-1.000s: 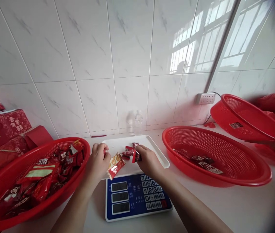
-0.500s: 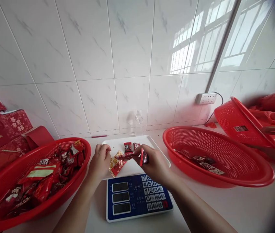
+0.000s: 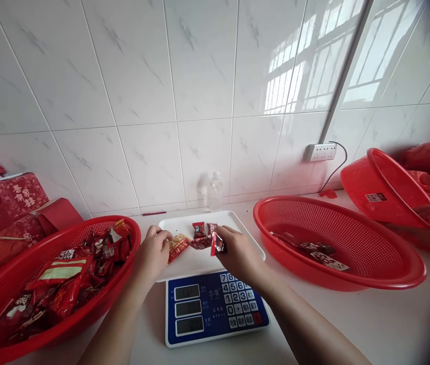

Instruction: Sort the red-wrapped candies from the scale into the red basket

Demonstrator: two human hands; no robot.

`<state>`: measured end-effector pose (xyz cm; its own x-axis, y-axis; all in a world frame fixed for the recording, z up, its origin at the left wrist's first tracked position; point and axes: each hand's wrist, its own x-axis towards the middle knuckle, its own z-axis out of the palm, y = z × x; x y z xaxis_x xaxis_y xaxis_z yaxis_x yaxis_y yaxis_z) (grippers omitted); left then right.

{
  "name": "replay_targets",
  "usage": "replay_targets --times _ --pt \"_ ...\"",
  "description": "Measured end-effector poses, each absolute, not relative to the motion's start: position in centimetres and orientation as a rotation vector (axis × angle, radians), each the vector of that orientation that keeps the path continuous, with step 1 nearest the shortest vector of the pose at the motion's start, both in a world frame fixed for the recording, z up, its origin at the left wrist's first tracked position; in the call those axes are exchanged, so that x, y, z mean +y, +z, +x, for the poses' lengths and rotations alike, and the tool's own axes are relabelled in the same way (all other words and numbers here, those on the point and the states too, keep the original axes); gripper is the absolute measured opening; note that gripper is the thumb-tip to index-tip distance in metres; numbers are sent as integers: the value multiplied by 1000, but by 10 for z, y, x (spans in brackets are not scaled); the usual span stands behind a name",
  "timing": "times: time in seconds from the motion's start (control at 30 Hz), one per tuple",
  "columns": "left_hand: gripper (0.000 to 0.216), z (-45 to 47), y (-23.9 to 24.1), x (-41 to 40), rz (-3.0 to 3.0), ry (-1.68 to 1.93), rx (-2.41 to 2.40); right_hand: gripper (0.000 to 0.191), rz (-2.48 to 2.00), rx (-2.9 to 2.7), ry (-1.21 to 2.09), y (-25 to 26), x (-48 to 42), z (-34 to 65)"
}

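Over the white scale tray (image 3: 177, 223) my left hand (image 3: 154, 249) is closed, its fingertips at the edge of a gold-and-red snack packet (image 3: 179, 247). My right hand (image 3: 238, 253), also closed, grips a small red-and-dark snack packet (image 3: 218, 244). Another red packet (image 3: 201, 243) lies or hangs between the two hands; which hand, if any, has it I cannot tell. Behind them on the tray are a red-and-black packet (image 3: 199, 229) and a red-and-white one (image 3: 211, 229), partly hidden by my right hand. The scale's blue panel (image 3: 215, 322) is in front.
A red basket (image 3: 129, 263) full of packets stands left, with red gift boxes (image 3: 28, 192) behind. On the right, another red basket (image 3: 351, 218) holds several packets. Another person's hands (image 3: 423, 235) hold a tilted red basket (image 3: 366, 177). A clear bottle (image 3: 216, 190) stands by the wall.
The gold-and-red packet has turned and shifted up towards my left fingers. My right hand has moved slightly left, and the packet in it has tilted. The other person's basket has moved slightly right.
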<state>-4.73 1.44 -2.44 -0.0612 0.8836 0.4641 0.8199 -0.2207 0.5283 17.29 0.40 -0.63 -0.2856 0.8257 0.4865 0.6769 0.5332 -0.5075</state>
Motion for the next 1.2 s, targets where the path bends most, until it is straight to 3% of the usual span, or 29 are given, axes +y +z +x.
replay_targets --times 0.17,0.33,0.57,0.73,0.9,1.2 --pt "32 -38 -17 0 2278 468 2195 16 -1229 -1915 159 0 3 183" --pt "43 -27 -13 -10 2448 295 1994 11 -1213 -1806 106 3 6 194" --pt "56 -16 -16 -15 2517 369 1698 11 -1212 -1827 136 2 8 192" --pt "45 -19 -21 -9 2483 555 1579 17 -1187 -1957 193 -12 10 174" --pt "32 -33 -18 -1 2344 643 1788 22 -1210 -2053 291 -25 13 162" --pt "27 -41 -15 3 2177 886 1871 21 -1429 -2098 135 -10 19 192"
